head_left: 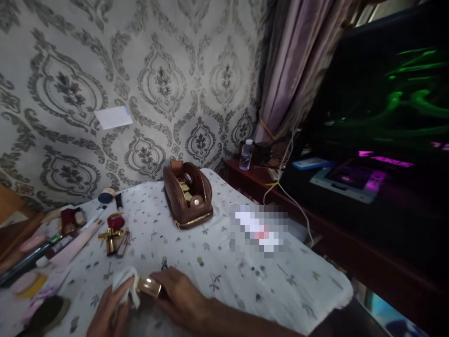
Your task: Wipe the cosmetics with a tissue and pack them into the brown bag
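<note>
Low in the view, my left hand point(111, 306) is closed on a crumpled white wipe point(123, 280), which covers one end of a shiny gold cosmetic container point(149, 286). My right hand point(184, 296) grips the container's other end, its fingers wrapped round it. Whether the container is a bottle or a tube I cannot tell. Beyond the hands, a brown makeup bag point(187, 208) stands unzipped with several gold and round items inside. Left of it lie a small gold-topped bottle point(111, 242) and a dark red compact point(115, 220).
Several cosmetics, among them a pink tube point(77, 243) and a dark round lid point(49, 314), crowd the left side. A blurred white object point(257, 230) lies at right. A clear bottle point(246, 155) and white cable point(294, 208) are on the brown desk beside a dark glowing computer case point(386, 140).
</note>
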Demonstrator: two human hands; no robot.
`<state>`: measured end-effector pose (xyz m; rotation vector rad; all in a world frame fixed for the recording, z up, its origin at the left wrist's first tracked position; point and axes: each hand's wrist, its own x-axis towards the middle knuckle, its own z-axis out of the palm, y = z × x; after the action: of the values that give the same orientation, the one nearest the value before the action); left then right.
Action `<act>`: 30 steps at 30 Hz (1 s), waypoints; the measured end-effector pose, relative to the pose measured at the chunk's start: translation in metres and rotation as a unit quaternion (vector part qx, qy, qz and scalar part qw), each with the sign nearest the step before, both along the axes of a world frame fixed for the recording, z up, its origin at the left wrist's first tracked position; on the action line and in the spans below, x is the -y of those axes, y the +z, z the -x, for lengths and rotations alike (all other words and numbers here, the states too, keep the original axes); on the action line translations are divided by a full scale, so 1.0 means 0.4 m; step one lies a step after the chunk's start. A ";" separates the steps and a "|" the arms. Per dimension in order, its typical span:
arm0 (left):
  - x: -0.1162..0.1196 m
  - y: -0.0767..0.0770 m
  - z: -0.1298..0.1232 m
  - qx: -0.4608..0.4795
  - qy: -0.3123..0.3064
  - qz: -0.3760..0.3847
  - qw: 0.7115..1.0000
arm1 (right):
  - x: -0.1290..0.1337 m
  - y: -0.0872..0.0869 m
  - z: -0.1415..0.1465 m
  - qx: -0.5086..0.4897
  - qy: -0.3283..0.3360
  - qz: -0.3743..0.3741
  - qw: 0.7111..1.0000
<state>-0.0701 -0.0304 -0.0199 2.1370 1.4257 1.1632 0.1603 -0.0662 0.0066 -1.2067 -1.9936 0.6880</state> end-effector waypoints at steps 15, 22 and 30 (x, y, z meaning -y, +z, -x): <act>-0.022 0.131 -0.052 -0.070 -0.088 -0.136 0.984 | -0.014 0.033 0.013 0.024 -0.042 0.014 0.999; -0.057 0.135 -0.059 -0.094 -0.102 -0.171 0.976 | -0.036 0.032 0.008 -0.023 -0.020 0.018 0.999; -0.063 0.114 -0.073 -0.067 -0.120 -0.201 0.970 | -0.042 0.017 -0.006 -0.065 -0.007 0.027 0.998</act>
<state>-0.0410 -0.0052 0.0258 2.6213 1.0014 1.3192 0.1629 -0.0495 0.0132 -1.1761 -1.8688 0.7969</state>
